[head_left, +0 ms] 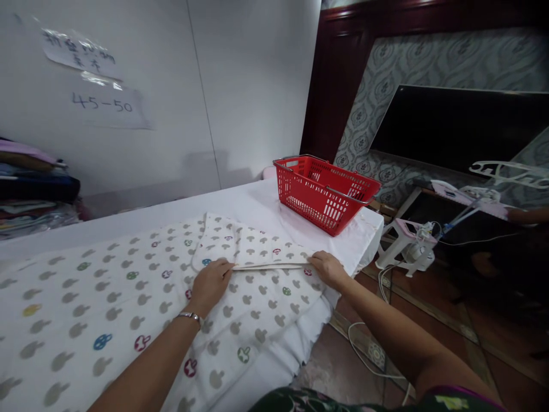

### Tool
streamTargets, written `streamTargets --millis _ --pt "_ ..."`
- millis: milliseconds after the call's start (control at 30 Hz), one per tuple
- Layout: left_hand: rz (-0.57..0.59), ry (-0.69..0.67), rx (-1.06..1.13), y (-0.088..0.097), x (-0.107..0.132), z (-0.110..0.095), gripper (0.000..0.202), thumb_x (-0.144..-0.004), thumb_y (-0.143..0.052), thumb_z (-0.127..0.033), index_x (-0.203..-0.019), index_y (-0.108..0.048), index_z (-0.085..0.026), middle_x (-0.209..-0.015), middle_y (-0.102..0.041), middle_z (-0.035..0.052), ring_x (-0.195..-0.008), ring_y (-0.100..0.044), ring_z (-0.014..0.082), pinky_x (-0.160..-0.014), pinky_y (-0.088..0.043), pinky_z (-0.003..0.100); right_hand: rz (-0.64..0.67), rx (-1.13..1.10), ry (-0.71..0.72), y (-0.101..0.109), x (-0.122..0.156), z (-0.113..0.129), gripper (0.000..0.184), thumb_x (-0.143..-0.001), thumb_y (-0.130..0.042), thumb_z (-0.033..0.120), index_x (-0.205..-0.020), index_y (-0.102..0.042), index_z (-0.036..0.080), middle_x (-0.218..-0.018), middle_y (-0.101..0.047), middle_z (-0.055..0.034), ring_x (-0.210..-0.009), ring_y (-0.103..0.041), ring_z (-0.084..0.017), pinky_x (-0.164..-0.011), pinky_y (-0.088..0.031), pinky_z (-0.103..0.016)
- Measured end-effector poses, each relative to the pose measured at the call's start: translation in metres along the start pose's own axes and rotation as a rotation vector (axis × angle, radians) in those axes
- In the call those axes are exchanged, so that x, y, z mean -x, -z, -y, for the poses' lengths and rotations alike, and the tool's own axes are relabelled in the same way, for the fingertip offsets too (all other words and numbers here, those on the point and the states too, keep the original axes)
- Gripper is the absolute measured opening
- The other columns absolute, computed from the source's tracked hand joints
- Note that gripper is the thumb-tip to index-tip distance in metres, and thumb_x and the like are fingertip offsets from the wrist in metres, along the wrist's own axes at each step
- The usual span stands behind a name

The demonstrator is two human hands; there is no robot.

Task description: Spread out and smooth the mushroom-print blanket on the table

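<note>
A white cloth printed with grey and a few coloured mushroom shapes lies spread over the table. Part of it is folded back on itself, and the folded flap ends in a straight edge facing me. My left hand, with a metal bracelet at the wrist, pinches the left end of that edge. At the right end, my right hand has its fingers closed on the same edge, close to the table's right side. The fingertips under the fold are hidden.
A red plastic basket stands on the white-covered table at the back right. Stacked folded textiles are at the far left. Right of the table are a white stool, a garment steamer with cables, and a wall-mounted screen.
</note>
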State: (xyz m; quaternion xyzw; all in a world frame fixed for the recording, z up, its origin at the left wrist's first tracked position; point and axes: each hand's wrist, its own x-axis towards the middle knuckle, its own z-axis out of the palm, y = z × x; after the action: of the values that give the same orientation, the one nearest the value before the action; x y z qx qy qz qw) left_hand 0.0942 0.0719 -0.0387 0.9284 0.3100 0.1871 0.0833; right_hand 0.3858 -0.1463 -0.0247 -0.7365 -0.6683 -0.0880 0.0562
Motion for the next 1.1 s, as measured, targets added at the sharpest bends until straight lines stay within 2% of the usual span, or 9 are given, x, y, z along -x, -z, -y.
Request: streamTargets --millis 167,300,400,467,600,767,933,1100 --pt "-0.029 -0.017 0.010 -0.001 0.002 0.002 0.031 -0.086 -0.039 -0.026 -0.095 -0.068 -0.022 -0.100 -0.064 0.0039 -0.091 -0.058 0.0191 -0.077 -0.045 0.030 0.058 -0.014 0.038 -0.004 -0.001 0.000 0.021 -0.089 -0.049 0.017 -0.102 -0.066 0.016 -0.095 -0.064 -0.0083 -0.090 -0.055 -0.019 -0.078 -0.039 -0.028" --pt "-0.016 -0.022 0.007 -0.002 0.004 0.003 0.029 -0.087 -0.040 -0.025 -0.093 -0.069 -0.022 -0.095 -0.063 0.0039 -0.087 -0.057 0.0185 -0.075 -0.045 0.030 0.024 0.006 -0.004 -0.004 0.004 -0.002 0.024 -0.090 -0.046 0.017 -0.106 -0.065 0.016 -0.098 -0.064 -0.0089 -0.091 -0.054 -0.020 -0.078 -0.039 -0.028" --pt "-0.013 -0.034 0.001 -0.002 0.004 0.002 0.028 -0.087 -0.041 -0.025 -0.092 -0.069 -0.022 -0.091 -0.062 0.0040 -0.085 -0.057 0.0182 -0.074 -0.044 0.030 0.071 0.016 0.005 -0.002 0.005 0.001 0.024 -0.091 -0.045 0.019 -0.104 -0.065 0.018 -0.096 -0.063 -0.0088 -0.090 -0.053 -0.020 -0.077 -0.038 -0.029" --pt "-0.024 -0.037 -0.003 -0.003 0.004 0.002 0.028 -0.087 -0.041 -0.024 -0.093 -0.069 -0.022 -0.091 -0.062 0.0040 -0.085 -0.057 0.0184 -0.075 -0.044 0.030 0.098 0.028 -0.016 0.002 0.002 0.008 0.021 -0.089 -0.047 0.017 -0.099 -0.065 0.016 -0.097 -0.063 -0.0099 -0.090 -0.053 -0.021 -0.076 -0.038 -0.030" --pt "-0.059 -0.038 0.002 -0.007 0.006 0.004 0.027 -0.086 -0.042 -0.024 -0.094 -0.068 -0.022 -0.092 -0.062 0.0042 -0.087 -0.056 0.0191 -0.077 -0.045 0.031 0.048 -0.027 -0.007 0.008 -0.016 0.036 0.022 -0.084 -0.049 0.012 -0.100 -0.064 0.016 -0.104 -0.062 -0.0096 -0.095 -0.051 -0.021 -0.080 -0.037 -0.030" --pt "-0.057 -0.046 0.020 -0.010 0.006 0.005 0.026 -0.085 -0.045 -0.021 -0.094 -0.069 -0.021 -0.089 -0.062 0.0046 -0.086 -0.056 0.0193 -0.079 -0.045 0.032 0.044 -0.064 0.060 0.000 -0.047 0.063 0.021 -0.087 -0.045 0.016 -0.096 -0.064 0.017 -0.099 -0.062 -0.0080 -0.093 -0.051 -0.020 -0.080 -0.036 -0.029" --pt "-0.091 -0.051 0.047 -0.011 0.008 0.005 0.024 -0.085 -0.046 -0.021 -0.094 -0.068 -0.021 -0.090 -0.062 0.0049 -0.086 -0.056 0.0191 -0.081 -0.045 0.033 0.116 -0.027 0.094 -0.010 -0.062 0.062 0.017 -0.084 -0.050 0.016 -0.094 -0.064 0.016 -0.093 -0.062 -0.0082 -0.088 -0.051 -0.020 -0.075 -0.035 -0.029" --pt "-0.090 -0.035 0.044 -0.009 0.009 0.003 0.025 -0.086 -0.044 -0.022 -0.093 -0.068 -0.021 -0.089 -0.062 0.0054 -0.086 -0.055 0.0191 -0.080 -0.045 0.033 0.063 -0.031 0.146 -0.012 -0.054 0.055 0.022 -0.088 -0.047 0.018 -0.102 -0.064 0.016 -0.095 -0.062 -0.0084 -0.088 -0.051 -0.020 -0.077 -0.035 -0.029"
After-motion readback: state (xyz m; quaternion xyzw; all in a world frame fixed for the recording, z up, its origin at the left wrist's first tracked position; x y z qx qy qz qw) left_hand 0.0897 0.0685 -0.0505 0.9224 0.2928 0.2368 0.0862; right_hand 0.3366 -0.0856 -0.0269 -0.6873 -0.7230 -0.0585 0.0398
